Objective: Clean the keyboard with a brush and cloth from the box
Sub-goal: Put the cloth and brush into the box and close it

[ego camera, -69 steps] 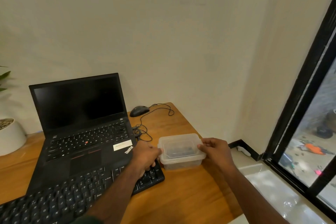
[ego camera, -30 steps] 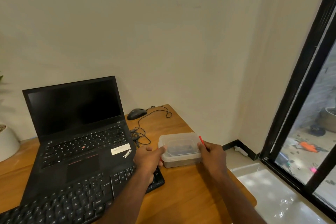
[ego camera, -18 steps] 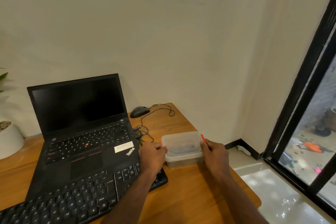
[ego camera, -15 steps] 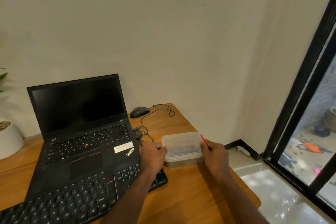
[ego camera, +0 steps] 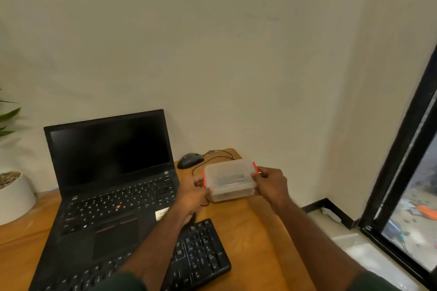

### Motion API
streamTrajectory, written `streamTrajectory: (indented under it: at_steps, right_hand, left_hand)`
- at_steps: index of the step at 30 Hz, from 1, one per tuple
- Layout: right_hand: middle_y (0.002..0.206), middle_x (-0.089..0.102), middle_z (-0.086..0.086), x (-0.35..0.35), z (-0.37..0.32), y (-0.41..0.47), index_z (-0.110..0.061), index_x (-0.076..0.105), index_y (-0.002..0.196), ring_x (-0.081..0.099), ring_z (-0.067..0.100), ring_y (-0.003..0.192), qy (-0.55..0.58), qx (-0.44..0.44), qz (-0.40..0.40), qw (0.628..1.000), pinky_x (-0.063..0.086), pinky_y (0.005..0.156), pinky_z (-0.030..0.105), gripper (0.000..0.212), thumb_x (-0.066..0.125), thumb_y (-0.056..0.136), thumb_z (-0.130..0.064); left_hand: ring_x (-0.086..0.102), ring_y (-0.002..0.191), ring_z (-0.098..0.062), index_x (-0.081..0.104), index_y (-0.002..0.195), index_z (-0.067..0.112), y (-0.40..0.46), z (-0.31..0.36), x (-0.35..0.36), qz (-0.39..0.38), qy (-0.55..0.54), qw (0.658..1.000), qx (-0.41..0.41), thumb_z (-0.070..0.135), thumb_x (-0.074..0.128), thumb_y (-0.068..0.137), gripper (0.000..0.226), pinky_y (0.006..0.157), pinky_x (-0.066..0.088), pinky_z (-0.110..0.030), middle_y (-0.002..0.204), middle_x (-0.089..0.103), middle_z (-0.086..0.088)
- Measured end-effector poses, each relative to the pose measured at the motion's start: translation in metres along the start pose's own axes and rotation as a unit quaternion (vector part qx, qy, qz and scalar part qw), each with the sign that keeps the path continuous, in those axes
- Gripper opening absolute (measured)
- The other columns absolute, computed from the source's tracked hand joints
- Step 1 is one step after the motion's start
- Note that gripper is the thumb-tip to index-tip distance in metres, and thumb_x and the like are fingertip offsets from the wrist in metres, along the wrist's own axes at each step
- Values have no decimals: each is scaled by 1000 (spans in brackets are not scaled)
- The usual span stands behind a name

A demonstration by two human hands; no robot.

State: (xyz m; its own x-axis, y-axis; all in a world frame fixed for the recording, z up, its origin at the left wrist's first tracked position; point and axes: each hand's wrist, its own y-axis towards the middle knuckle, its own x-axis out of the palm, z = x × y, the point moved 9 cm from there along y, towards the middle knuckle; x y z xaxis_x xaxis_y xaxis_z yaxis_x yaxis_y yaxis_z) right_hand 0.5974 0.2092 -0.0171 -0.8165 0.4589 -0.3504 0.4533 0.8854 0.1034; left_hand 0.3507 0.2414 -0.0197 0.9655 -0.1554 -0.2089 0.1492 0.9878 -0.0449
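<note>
Lidded clear box (ego camera: 229, 181), dim contents unclear, gripped by left hand (ego camera: 194, 194) at nine o'clock, right hand (ego camera: 269, 183) at three, above desk (ego camera: 246, 224), keyboard (ego camera: 201, 255) at six

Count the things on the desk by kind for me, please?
Laptop: 1
Keyboard: 1
Mouse: 1
Plastic box, held by the left hand and right hand: 1
Plant pot: 1
Total: 5

Home office corner: wooden desk (ego camera: 246, 224), open laptop (ego camera: 111, 179), wired mouse (ego camera: 190, 160), potted plant (ego camera: 13, 192), black-framed window (ego camera: 402, 172).
</note>
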Motion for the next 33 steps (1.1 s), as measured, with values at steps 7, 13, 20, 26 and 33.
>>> streamTrajectory:
  at_steps: [7, 13, 20, 26, 33]
  right_hand:
    - [122, 72, 8, 44, 9, 60, -13, 66, 131, 71, 27, 99, -23, 18, -17, 999, 61, 87, 48, 34, 64, 98, -17]
    - [130, 65, 5, 82, 29, 64, -25, 49, 147, 65, 29, 113, -10, 5, -70, 997, 57, 95, 49, 51, 61, 99, -35]
    - [125, 66, -9, 76, 31, 34, -31, 51, 143, 65, 9, 111, 97, -93, -54, 989, 60, 89, 33, 41, 56, 103, -32]
    - [115, 55, 1, 52, 1, -11, -15, 65, 114, 61, 26, 104, -8, -180, 86, 980, 56, 86, 39, 22, 61, 94, -6]
    - [112, 55, 2, 80, -42, -115, -15, 65, 99, 58, 22, 105, -20, -220, 37, 975, 54, 88, 35, 19, 62, 89, 2]
  left_hand:
    - [67, 102, -12, 64, 127, 16, 48, -14, -13, -15, 47, 999, -8, -9, 71, 81, 52, 86, 59, -30, 111, 71, 4]
    - [63, 85, -6, 69, 120, 16, 60, -8, -15, -2, 208, 976, 63, 0, 68, 88, 36, 58, 48, -9, 106, 72, -2]
    - [64, 97, -14, 67, 122, 22, 42, 3, -17, -5, 273, 959, 73, 13, 72, 88, 36, 75, 47, -19, 112, 70, -3]
    - [59, 77, -9, 68, 103, 19, -23, 19, -64, 74, 274, 955, 86, 25, 77, 85, 21, 74, 53, -30, 89, 63, 5]
    - [53, 109, -10, 61, 124, 23, -136, 1, -117, 97, 370, 920, 90, 39, 67, 91, 37, 99, 46, -35, 117, 60, 7]
